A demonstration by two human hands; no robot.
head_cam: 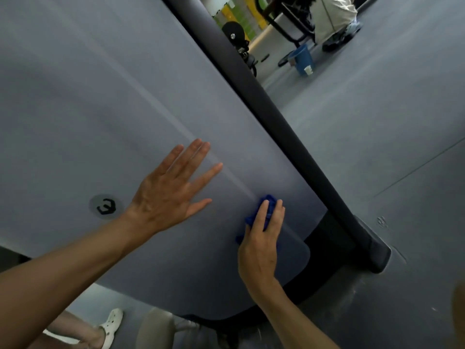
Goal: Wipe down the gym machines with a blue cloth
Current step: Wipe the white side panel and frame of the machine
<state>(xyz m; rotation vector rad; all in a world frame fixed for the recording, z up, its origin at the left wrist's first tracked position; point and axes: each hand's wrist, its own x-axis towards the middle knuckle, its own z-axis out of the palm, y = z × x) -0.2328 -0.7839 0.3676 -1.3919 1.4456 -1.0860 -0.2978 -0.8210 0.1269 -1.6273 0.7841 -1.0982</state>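
A large grey panel of the gym machine [95, 102] fills the left and middle of the view, with a round black-logo badge [106, 206] on it. My left hand [171, 190] lies flat on the panel, fingers straight and spread. My right hand [261, 245] presses a bunched blue cloth [268, 200] against the panel near its lower right corner, fingers laid over the cloth; most of the cloth is hidden under the hand.
A black frame bar [276, 122] runs diagonally along the panel's right edge down to a foot [377, 253] on the grey floor. A blue bucket [302, 59] and another person's legs [334, 18] are at the far top. My white shoe [110, 326] shows bottom left.
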